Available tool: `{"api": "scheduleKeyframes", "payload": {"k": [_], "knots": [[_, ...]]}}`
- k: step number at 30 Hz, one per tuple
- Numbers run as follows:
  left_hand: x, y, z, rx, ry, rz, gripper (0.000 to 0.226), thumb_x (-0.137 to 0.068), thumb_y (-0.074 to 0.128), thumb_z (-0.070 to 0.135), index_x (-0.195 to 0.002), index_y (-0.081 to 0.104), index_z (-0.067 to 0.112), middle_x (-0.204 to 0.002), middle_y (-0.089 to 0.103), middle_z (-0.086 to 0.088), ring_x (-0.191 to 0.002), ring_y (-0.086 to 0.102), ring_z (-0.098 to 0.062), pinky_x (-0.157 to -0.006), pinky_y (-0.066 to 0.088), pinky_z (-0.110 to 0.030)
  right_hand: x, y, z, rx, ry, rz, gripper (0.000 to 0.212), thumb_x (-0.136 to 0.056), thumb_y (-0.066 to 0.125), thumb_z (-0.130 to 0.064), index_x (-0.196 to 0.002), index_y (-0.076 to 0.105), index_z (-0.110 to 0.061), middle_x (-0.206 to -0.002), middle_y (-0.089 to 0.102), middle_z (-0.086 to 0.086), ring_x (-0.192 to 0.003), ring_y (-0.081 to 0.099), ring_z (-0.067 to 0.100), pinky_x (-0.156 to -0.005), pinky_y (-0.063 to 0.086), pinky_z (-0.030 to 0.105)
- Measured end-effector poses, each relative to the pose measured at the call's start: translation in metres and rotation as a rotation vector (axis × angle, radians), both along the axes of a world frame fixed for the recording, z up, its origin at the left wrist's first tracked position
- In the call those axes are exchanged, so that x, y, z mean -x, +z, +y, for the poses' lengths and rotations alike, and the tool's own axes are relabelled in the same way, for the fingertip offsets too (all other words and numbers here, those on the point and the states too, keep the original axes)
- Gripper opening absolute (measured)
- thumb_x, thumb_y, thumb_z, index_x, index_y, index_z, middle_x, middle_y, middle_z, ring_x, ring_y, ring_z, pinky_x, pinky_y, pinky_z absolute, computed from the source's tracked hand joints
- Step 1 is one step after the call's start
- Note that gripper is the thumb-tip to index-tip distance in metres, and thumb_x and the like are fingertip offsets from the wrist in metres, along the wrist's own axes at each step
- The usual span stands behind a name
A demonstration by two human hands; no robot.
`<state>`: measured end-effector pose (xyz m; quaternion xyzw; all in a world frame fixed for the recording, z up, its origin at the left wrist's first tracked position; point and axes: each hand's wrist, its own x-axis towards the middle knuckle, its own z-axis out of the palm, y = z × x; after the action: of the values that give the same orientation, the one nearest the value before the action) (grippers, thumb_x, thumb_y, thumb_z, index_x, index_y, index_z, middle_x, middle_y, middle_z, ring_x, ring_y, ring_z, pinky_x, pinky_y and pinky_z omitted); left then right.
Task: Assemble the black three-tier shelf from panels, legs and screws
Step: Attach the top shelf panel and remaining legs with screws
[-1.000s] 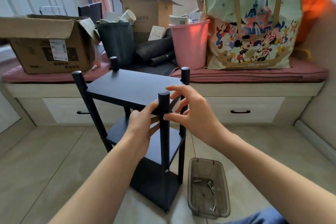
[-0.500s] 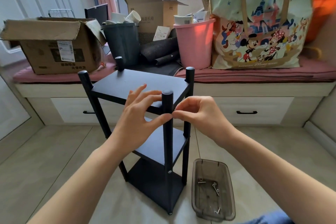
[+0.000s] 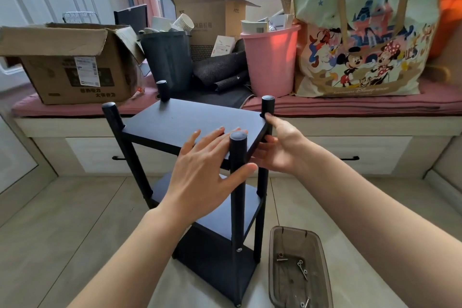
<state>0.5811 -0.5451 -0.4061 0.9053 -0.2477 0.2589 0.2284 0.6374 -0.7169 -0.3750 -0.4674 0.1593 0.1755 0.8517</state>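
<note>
The black three-tier shelf (image 3: 180,120) stands upright on the floor, its four round legs poking above the top panel. My left hand (image 3: 205,170) lies flat on the top panel's near corner, fingers straight, thumb against the near leg (image 3: 237,197). My right hand (image 3: 282,147) holds the top panel's right edge, thumb on top by the far right leg (image 3: 268,102) and fingers curled underneath. A screw head (image 3: 239,249) shows low on the near leg. Several loose screws (image 3: 301,267) lie in a clear brown plastic tray (image 3: 322,252) on the floor to the shelf's right.
Behind the shelf runs a window bench with drawers (image 3: 375,147) and a pink cushion. On it stand a cardboard box (image 3: 75,65), a dark bin (image 3: 167,60), a pink bucket (image 3: 272,60) and a large printed tote bag (image 3: 362,32). Beige tile floor (image 3: 62,220) surrounds the shelf.
Both hands left the near leg's top. My left hand went flat onto the top panel and my right hand reached to the panel's right edge. The view came closer.
</note>
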Motion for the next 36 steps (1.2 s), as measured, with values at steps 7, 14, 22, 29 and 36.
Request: {"api": "scheduleKeyframes", "payload": {"k": [7,14,22,29,36], "knots": [[-0.002,0.000,-0.002,-0.002,-0.001,0.018,0.067,-0.089,0.038,0.070,-0.136,0.060,0.027,-0.143,0.056,0.013,-0.143,0.040,-0.013,-0.118,0.025,-0.039,-0.011,-0.002,0.007,0.334,-0.179,-0.253,0.083,-0.089,0.072,-0.026,-0.149,0.015,-0.031,-0.106,0.060,0.011,-0.073,0.074,0.027,-0.053,0.059,0.042],[0.000,0.002,-0.004,0.043,-0.044,0.054,0.073,-0.089,0.043,0.068,-0.148,0.016,0.036,-0.127,0.067,0.008,-0.120,0.061,-0.017,-0.117,0.027,-0.042,-0.016,-0.012,0.011,0.511,-0.143,-0.521,0.045,-0.097,0.057,-0.012,-0.121,0.037,-0.044,-0.106,0.053,0.008,-0.075,0.066,0.023,-0.058,0.061,0.044],[-0.005,-0.002,-0.002,0.014,-0.061,0.009,0.054,-0.092,0.038,0.065,-0.132,0.023,0.033,-0.126,0.067,0.007,-0.117,0.062,-0.022,-0.112,0.025,-0.043,-0.017,-0.014,0.007,0.491,-0.114,-0.564,0.048,-0.097,0.056,-0.011,-0.119,0.037,-0.049,-0.100,0.048,0.006,-0.055,0.063,0.009,-0.053,0.056,0.035],[-0.008,-0.003,0.001,0.014,-0.088,0.024,0.055,-0.091,0.038,0.066,-0.132,0.021,0.035,-0.127,0.067,0.008,-0.120,0.060,-0.021,-0.112,0.021,-0.040,-0.016,-0.007,0.006,0.457,-0.097,-0.489,0.049,-0.097,0.058,-0.009,-0.122,0.037,-0.045,-0.113,0.053,0.011,-0.076,0.067,0.023,-0.054,0.058,0.037],[-0.012,-0.004,-0.001,0.017,-0.076,0.021,0.057,-0.090,0.039,0.067,-0.134,0.022,0.035,-0.130,0.065,0.011,-0.123,0.058,-0.020,-0.113,0.019,-0.037,-0.009,-0.005,-0.009,0.281,-0.075,-0.326,0.054,-0.104,0.048,-0.017,-0.150,0.020,-0.017,-0.100,0.067,0.028,-0.071,0.074,0.034,-0.054,0.060,0.040]]}}
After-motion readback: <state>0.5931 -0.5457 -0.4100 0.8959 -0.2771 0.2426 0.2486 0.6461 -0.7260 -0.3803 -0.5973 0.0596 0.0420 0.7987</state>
